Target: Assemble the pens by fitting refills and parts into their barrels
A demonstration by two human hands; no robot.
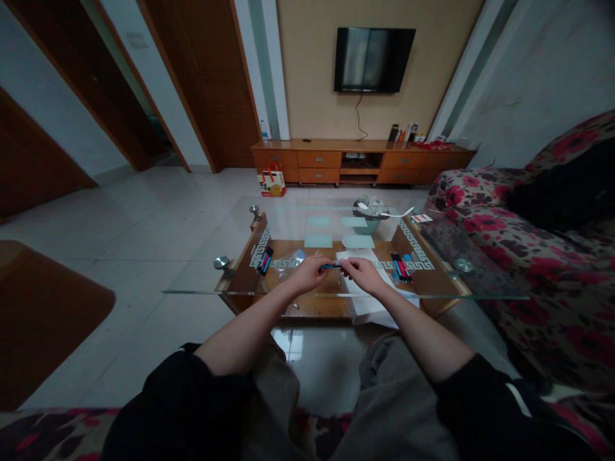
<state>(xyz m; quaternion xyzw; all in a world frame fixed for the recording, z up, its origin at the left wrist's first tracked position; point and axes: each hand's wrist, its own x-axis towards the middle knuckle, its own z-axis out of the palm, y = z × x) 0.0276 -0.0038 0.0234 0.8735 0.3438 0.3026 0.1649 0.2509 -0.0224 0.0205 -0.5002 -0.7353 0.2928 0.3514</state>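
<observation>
A dark pen with a blue part [330, 266] is held level between my two hands, over the near part of the glass table [202, 269]. The fingers of my left hand [307, 273] are closed on its left end. At the other end, my right hand [361, 274] pinches the pen's tip. To the left lies a bunch of pens [264, 261] in black, blue and red. Another group of pens [401, 267], red, black and blue, lies on the right. Clear plastic wrapping [287, 269] is close to my left hand.
A white box [368, 308] sits on the shelf under the glass. Toward the far side are a basket [369, 224] holding pale items and a small card [422, 218]. A floral sofa [480, 224] borders the right; a brown stool [48, 314] stands left.
</observation>
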